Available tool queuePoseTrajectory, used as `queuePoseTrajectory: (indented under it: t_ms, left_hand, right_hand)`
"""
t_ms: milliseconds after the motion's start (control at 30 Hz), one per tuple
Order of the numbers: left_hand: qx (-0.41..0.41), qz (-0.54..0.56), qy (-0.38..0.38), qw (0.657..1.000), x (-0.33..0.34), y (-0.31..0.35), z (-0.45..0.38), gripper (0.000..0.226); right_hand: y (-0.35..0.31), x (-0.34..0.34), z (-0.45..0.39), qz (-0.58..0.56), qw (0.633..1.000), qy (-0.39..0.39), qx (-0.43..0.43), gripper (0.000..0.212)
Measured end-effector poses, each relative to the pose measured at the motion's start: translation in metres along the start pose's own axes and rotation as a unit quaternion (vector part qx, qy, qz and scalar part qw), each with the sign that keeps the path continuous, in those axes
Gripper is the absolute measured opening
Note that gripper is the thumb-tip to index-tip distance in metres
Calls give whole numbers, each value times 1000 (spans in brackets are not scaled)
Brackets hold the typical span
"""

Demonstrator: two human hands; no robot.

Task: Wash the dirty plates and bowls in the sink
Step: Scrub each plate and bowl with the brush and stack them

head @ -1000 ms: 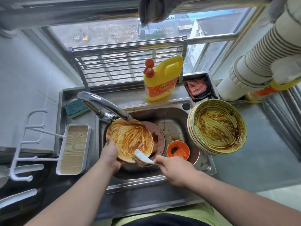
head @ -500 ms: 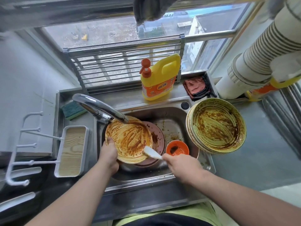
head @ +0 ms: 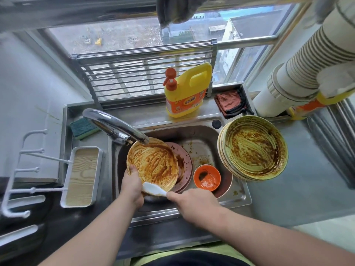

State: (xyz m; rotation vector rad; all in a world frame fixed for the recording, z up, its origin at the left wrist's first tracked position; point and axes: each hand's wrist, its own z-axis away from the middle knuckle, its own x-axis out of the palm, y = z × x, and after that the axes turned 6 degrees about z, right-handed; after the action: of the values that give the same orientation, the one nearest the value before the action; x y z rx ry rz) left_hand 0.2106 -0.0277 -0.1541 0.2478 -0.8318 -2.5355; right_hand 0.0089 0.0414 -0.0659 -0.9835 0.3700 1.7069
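A yellow plate (head: 153, 162) smeared with brown sauce is tilted up over the steel sink (head: 199, 135), under the tap (head: 115, 127). My left hand (head: 132, 183) grips its lower left rim. My right hand (head: 194, 202) holds a white brush (head: 153, 189) whose head lies at the plate's lower edge. Behind the plate leans a pink plate (head: 185, 166). A small orange bowl (head: 207, 177) with sauce sits in the sink. On the sink's right edge rests a stack of dirty green plates (head: 253, 148).
A yellow detergent bottle (head: 187, 91) stands behind the sink, with a reddish cloth (head: 229, 101) to its right. A green sponge (head: 82, 128) lies at the back left. A white tray (head: 82, 175) sits left of the sink. Stacked paper cups (head: 307, 62) hang at the upper right.
The brush has slid left and down along the plate's lower rim, now close to my left hand. The plate stays held in the same place.
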Motion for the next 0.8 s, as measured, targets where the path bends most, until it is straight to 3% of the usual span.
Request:
queuePoseTrajectory:
  t_ms: [133,267,400,500,567,800]
  left_hand:
    - [31,-66,-24,997,-1,-14,11,42]
    - [10,-27,1,1000,-6,-13,16,40]
    - [-15,34,44,998,-8,2,11,37]
    - [-31,18,26,999,-6,-2,19,40]
    - [-46,2,-8,999,-3,-6,27,40]
    - [-13,-2,-46,999,-3,23,29,39]
  right_hand:
    - [8,-6,-25,-3,998,22,55,41]
    - [41,8,-39,-87,988,-11,129,37]
    - [21,14,-12,-147,985,-17,94,16]
    - [-16,-1,-19,-201,978,15,57,20]
    - [-19,-12,-43,-230,969,47,84,23]
    - [62,10,-31,-215,950,67,216,18]
